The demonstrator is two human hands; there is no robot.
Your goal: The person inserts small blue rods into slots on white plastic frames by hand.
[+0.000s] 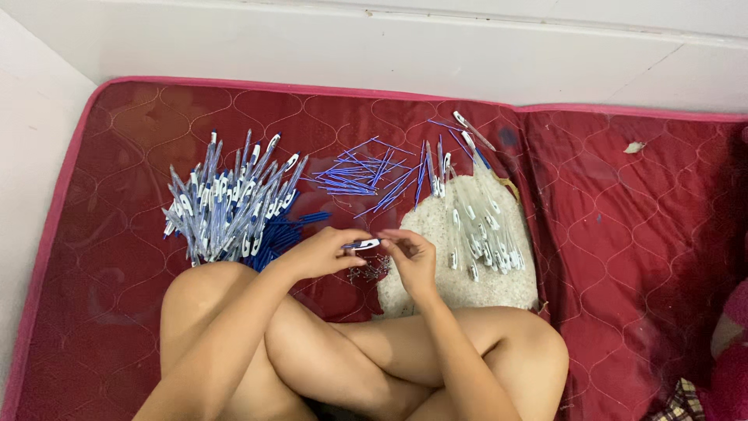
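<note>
Red quilted fabric covers the mattress (623,257) on which the person sits cross-legged, knees raised at the near edge of the view. Both hands meet just above the legs, near the middle of the scene. The left hand (323,253) has its fingers curled and pressed together around one end of a small blue and white pen (362,245), which lies roughly level between the two hands. The right hand (413,257) comes in from the other side, its thumb and forefinger pinched at the pen's white end; whether they grip the pen itself or a small part on it is too fine to tell. Just below the hands, on the mattress, lies a little cluster of tiny metal springs (372,270). To the left and farther away sits a thick heap of assembled blue and white pens (230,206), fanned out in many directions. Straight beyond the hands, a loose scatter of thin blue ink refills (362,175) lies flat. To the right, a white woven sack (460,265) is spread on the mattress, and a pile of clear pen barrels with white clips (479,222) rests on it. A white wall (389,39) borders the far side of the mattress.
</note>
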